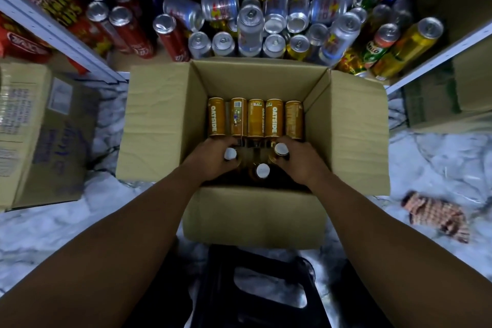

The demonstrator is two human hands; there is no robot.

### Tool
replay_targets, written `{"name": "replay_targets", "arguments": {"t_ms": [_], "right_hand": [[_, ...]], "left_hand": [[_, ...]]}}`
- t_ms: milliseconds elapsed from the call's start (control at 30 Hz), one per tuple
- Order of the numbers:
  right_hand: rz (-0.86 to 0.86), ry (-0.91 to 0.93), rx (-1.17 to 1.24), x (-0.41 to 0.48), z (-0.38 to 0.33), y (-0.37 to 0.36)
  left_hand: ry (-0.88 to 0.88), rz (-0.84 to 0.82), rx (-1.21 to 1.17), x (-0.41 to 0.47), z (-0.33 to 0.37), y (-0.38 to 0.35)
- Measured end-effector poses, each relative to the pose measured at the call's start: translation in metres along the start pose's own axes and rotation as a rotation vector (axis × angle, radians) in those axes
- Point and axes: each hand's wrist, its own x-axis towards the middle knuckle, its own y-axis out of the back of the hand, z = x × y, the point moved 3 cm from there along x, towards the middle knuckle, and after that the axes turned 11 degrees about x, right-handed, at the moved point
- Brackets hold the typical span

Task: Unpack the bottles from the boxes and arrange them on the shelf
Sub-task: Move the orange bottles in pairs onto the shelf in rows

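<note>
Inside the box (255,78), both hands (213,161) grip bottles (255,118).

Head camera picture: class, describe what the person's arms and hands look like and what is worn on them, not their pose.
The left hand and right hand wear no gloves, and no ring shows on either. The left forearm and right forearm are bare to the picture's edge: no sleeve, watch or bracelet shows.
</note>
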Motion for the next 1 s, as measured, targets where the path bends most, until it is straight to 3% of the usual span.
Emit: {"name": "replay_targets", "arguments": {"t_ms": [233, 467, 667, 1000], "right_hand": [[-0.029, -0.026, 0.234, 0.015, 0.004, -0.016], [0.186, 0.06, 0.463, -0.011, -0.032, 0.02], [0.295, 0.177, 0.6, -0.08, -0.118, 0.101], [0.418, 0.38, 0.71, -0.241, -0.319, 0.282]], "left_hand": [[0.102, -0.105, -0.17, 0.011, -0.011, -0.024], [0.239, 0.286, -0.413, -0.003, 0.005, 0.023], [0.222, 0.423, -0.523, -0.061, 0.061, 0.131], [0.069, 0.672, -0.685, -0.204, 0.189, 0.374]]}}
